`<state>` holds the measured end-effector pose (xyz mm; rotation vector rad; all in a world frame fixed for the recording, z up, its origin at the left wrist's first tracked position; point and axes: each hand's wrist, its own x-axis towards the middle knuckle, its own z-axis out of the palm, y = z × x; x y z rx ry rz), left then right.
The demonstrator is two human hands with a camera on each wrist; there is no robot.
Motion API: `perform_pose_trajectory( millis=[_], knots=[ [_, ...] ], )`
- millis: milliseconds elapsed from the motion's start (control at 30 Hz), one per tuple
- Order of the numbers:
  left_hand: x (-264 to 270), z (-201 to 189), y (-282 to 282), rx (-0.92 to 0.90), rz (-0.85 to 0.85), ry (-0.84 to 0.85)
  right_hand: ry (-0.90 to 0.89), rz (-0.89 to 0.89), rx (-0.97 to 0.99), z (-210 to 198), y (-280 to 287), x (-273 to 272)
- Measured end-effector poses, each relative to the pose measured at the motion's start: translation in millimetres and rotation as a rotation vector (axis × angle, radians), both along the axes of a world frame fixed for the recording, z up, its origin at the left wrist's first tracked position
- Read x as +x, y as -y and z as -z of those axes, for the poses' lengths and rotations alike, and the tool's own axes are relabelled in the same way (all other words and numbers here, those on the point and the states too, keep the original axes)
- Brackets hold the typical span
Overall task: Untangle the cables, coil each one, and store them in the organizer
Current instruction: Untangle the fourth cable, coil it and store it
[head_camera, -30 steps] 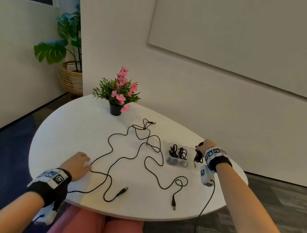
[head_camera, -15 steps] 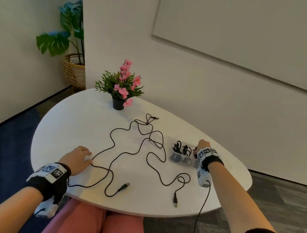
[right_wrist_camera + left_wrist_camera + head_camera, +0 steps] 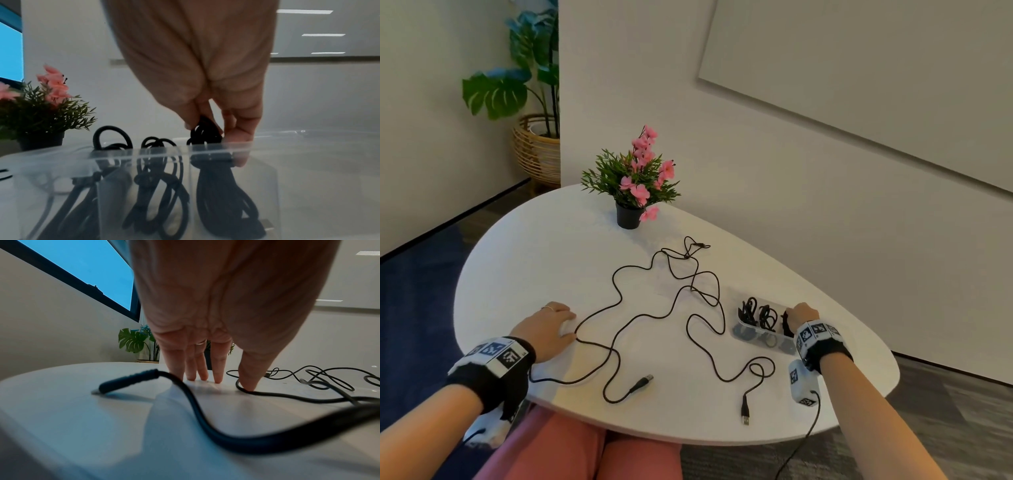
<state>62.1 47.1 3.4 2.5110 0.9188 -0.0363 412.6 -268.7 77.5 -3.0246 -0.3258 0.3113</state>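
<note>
- A thin black loose cable point(image 3: 654, 308) is seen sprawled in tangled loops across the middle of the white rounded surface point(image 3: 524, 260), with USB plugs lying near the front edge.
- A clear plastic organizer point(image 3: 753, 334), divided into compartments, is placed at the right of the surface; coiled cables are stood upright in its left compartments.
- A black coiled cable point(image 3: 207, 131) is pinched by the right hand point(image 3: 803, 313) between thumb and fingers, its lower part already set inside the organizer's rightmost compartment.
- The left hand point(image 3: 544, 330) is laid flat at the left, fingers straight, the grip holding nothing; a bend of the loose cable is touched by the thumb.
- A small potted plant point(image 3: 635, 181) with pink flowers is placed at the far side.
</note>
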Motion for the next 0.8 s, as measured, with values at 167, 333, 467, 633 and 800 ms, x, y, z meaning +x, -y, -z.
perform_pose_trajectory(
  millis=[167, 333, 467, 633, 800],
  knots=[
    [0, 2, 0, -0.002, -0.001, 0.007, 0.015, 0.148, 0.173, -1, 3, 10],
    [-1, 4, -1, -0.007, -0.002, 0.023, 0.001, 0.208, 0.167, -10, 0, 12],
    [-3, 5, -2, -0.03, -0.001, 0.03, 0.063, 0.151, 0.152, -1, -10, 12],
    [-4, 5, -4, -0.027, 0.003, 0.037, 0.027, 0.17, 0.176, -1, -10, 12],
    [-5, 5, -5, -0.029, 0.013, 0.044, -0.055, 0.176, 0.152, -4, 5, 10]
  ],
)
